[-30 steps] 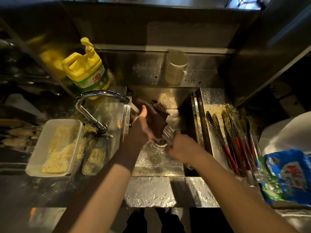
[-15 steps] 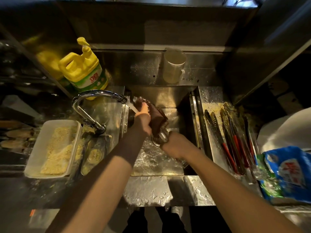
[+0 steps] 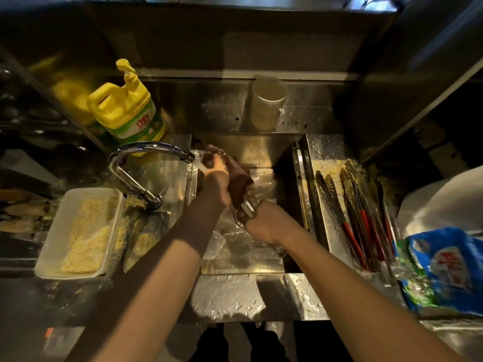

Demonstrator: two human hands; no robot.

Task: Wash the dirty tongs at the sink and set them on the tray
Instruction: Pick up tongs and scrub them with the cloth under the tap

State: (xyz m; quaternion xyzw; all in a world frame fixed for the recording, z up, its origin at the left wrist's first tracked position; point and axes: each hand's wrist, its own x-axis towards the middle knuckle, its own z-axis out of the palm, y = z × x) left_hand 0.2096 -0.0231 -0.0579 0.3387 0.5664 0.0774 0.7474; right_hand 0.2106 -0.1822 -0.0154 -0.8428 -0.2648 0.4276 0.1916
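Observation:
Over the steel sink [image 3: 261, 147], my right hand [image 3: 264, 222] grips the handle end of a pair of metal tongs [image 3: 248, 206]. My left hand [image 3: 218, 176] holds a dark brown cloth [image 3: 239, 181] wrapped around the tongs' far end, which is hidden inside it. Water runs from the chrome tap [image 3: 149, 147] onto my left hand. Several dirty tongs with red grips [image 3: 351, 212] lie on the metal tray [image 3: 324, 150] right of the sink, among crumbs.
A yellow dish-soap jug [image 3: 125, 108] stands behind the tap. Left of the sink are a white tub of breadcrumbs [image 3: 78, 231] and a small metal pan [image 3: 146, 236]. A plastic cup [image 3: 266, 100] sits behind the sink, a blue bag [image 3: 449, 267] at the right.
My left hand has slid the cloth up the tongs toward the tap's stream. My right hand shifted slightly left, still on the handle end.

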